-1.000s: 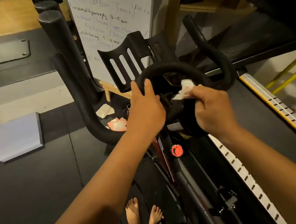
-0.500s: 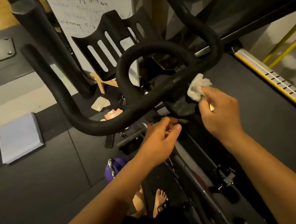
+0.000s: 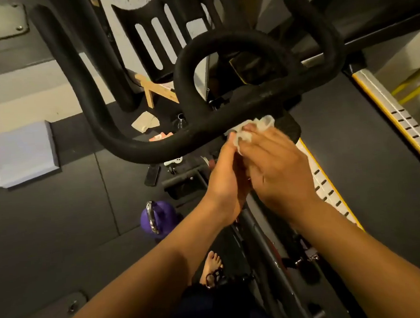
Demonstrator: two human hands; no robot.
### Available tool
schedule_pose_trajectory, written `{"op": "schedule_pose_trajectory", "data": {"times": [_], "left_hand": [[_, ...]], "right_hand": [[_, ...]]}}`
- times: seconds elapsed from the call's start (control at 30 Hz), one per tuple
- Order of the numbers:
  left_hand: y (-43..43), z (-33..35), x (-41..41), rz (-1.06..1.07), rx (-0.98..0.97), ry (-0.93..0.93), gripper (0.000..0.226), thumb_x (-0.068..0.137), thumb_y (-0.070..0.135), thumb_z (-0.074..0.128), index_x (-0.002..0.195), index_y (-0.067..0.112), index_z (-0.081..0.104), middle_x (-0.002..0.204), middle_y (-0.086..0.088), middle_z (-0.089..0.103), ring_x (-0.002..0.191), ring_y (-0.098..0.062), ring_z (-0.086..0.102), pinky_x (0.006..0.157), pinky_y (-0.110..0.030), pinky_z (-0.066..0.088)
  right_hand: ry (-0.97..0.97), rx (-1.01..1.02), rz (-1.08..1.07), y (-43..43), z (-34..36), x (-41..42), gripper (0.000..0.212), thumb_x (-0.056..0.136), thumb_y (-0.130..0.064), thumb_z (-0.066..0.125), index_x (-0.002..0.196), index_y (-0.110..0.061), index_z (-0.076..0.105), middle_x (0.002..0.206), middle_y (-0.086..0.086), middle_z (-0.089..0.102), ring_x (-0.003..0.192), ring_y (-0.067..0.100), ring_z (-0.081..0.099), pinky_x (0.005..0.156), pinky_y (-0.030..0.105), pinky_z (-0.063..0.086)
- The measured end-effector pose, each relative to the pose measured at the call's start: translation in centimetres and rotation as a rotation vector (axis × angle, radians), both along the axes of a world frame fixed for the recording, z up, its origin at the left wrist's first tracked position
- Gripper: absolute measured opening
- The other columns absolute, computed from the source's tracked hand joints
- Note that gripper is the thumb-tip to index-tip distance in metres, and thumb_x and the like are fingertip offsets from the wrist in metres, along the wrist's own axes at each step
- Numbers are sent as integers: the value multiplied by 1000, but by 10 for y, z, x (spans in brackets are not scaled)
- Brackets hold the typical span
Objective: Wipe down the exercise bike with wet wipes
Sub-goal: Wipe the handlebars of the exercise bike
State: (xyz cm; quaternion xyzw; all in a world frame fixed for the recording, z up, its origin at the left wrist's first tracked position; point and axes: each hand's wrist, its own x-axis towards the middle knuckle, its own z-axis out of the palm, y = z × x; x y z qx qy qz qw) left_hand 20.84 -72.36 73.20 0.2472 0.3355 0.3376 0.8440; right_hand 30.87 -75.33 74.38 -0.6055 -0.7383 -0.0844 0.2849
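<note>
Black handlebar curves in from the left; just below its centre the left hand pinches an edge of the wet wipe, judged light, limp and damp, best gripped bunched; the right hand curls closed over it.

Dark floor mats, perhaps rubber
</note>
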Motion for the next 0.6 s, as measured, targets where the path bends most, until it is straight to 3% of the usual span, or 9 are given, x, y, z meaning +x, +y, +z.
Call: {"op": "schedule_pose_trajectory", "data": {"times": [0.13,0.27,0.43,0.5,0.53,0.6], "left_hand": [[2,-5,1,55,37,35,36,104,39,36,111,20,66,101,-9,72,91,-20,70,85,-37,56],[-4,-13,-4,3,111,124,23,105,22,40,111,11,59,98,-14,65,87,-26,66,82,-36,56],[-12,-14,-13,37,112,113,21,104,15,41,116,4,55,98,-14,63,83,-24,66,80,-35,57],[-2,-12,-12,89,85,125,16,104,14,41,104,8,56,92,-12,63,80,-23,64,74,-32,56],[5,-12,-10,113,66,139,16,104,14,42,99,10,56,90,-11,63,81,-25,64,73,-33,56],[17,-10,-7,153,19,144,18,104,17,43,97,10,59,90,-11,66,83,-27,66,76,-37,56]], "right_hand": [[-59,36,240,10,0,38,18,92,-6,59,106,-2,70,116,13,67,114,29,57,97,40,44],[41,157,121,1,-11,49,16,89,-7,69,103,0,69,111,15,66,109,29,58,96,29,47],[119,206,-14,14,29,48,15,93,-7,61,99,2,70,102,15,70,98,19,64,88,18,45],[127,72,-25,44,59,40,21,95,-20,57,97,-5,71,101,11,69,98,13,61,86,19,45],[50,-87,-62,60,66,32,29,97,-32,51,89,-11,70,94,8,67,91,17,61,79,25,44],[-175,-302,-160,78,62,13,46,101,-44,36,69,-17,55,74,3,54,68,20,49,62,31,28]]}}
